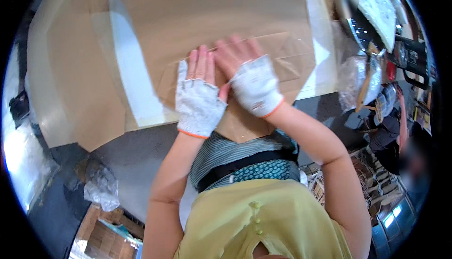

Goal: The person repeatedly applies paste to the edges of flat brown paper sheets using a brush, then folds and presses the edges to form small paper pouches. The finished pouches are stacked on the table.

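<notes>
Both my hands wear white fingerless work gloves with orange cuffs. My left hand [201,89] lies flat on a folded piece of brown kraft paper [245,122], its fingers stretched out and pointing away from me. Just to its right, my right hand [249,75] presses on the same paper, fingers extended and slightly blurred. The near part of the paper hangs over the table's front edge in a blunt point. Folds and creases show on its right side, by my right hand. Beneath it spreads a large brown paper sheet [212,9].
White strips [129,66] and another brown paper sheet [80,80] lie on the table's left. At the right stand clear plastic wrapping [353,80], a black-handled container [412,61] and other clutter. A person [391,127] is at the far right. A plastic bag [102,188] and a cardboard box [108,240] are lower left.
</notes>
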`<move>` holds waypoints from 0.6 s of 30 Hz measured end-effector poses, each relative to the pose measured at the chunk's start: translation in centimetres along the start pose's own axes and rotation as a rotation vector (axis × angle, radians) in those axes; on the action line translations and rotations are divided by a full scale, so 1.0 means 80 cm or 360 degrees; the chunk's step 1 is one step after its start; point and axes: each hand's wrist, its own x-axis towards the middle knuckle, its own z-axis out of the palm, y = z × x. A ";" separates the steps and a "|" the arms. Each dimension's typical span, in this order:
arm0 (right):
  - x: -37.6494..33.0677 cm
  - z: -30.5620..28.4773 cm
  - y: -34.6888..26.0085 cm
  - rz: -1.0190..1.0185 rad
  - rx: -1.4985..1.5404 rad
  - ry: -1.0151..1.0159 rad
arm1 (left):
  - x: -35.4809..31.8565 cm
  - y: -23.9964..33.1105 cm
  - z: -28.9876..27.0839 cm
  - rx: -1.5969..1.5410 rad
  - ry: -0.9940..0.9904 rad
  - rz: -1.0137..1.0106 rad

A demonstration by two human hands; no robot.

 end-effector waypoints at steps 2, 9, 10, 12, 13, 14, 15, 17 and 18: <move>-0.003 0.002 0.012 -0.0103 0.0064 -0.0071 | 0.002 -0.006 -0.010 0.0015 -0.0021 0.0032; -0.030 -0.064 0.127 0.0214 -0.0128 0.0264 | -0.023 0.001 -0.024 -0.0195 0.0115 0.0211; -0.018 -0.067 0.125 0.0422 -0.0057 0.0195 | -0.014 0.022 -0.019 -0.0213 -0.0068 0.0342; 0.001 -0.075 0.116 0.0836 0.0087 0.0048 | -0.004 0.040 -0.014 -0.0219 -0.0232 0.0460; 0.007 -0.079 0.114 0.0829 0.0004 -0.0085 | -0.004 0.039 -0.008 -0.0210 -0.0203 0.0445; 0.009 -0.083 0.114 0.0819 -0.0084 -0.0217 | -0.004 0.036 -0.008 -0.0200 -0.0171 0.0427; 0.001 -0.085 0.121 0.0823 -0.0186 -0.0355 | -0.006 0.036 -0.010 -0.0201 -0.0192 0.0384; -0.021 -0.082 0.140 0.0638 -0.0233 -0.0347 | -0.016 0.031 -0.024 -0.0179 -0.0200 0.0291; -0.032 -0.077 0.152 0.0612 -0.0231 -0.0237 | -0.019 0.031 -0.020 -0.0199 -0.0189 0.0259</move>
